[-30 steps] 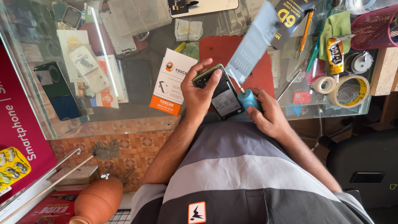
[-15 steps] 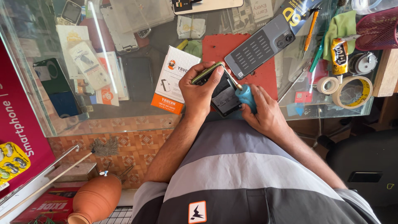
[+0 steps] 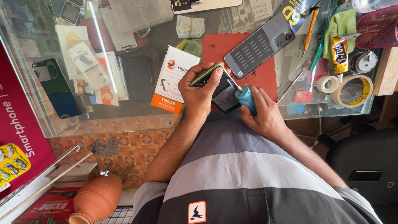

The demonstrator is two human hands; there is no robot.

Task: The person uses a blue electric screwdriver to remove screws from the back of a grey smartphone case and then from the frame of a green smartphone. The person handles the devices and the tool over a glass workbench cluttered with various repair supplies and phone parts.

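Your left hand [image 3: 199, 93], grip clenched around an opened phone [image 3: 219, 89]: thumb and fingers wrap its green-edged frame, which is held tilted just above the near edge of the glass desk [image 3: 103, 120], dark inner face turned toward you. Your right hand [image 3: 265, 116], grip closed around the blue handle of a small screwdriver [image 3: 244, 97]; the thin metal shaft runs up and left, its tip against the phone's upper edge beside your left thumb. Behind the phone, on the desk: a red mat [image 3: 265, 74], touching both hands' work area, with a grey phone back cover [image 3: 259, 45] lying diagonally across its upper right corner. Just left of your left hand: a white and orange box [image 3: 174, 79]. To the right of the mat, well apart from your hands: an orange-handled tool [image 3: 310, 27], a green cloth [image 3: 342, 23], a yellow glue tube [image 3: 339, 49], a small white tape roll [image 3: 327, 84] and a larger yellow tape roll [image 3: 352, 91], the two rolls just beside each other. Far left, under the glass: a dark phone [image 3: 56, 89]. Below the desk, on the floor side: a clay pot [image 3: 95, 201].
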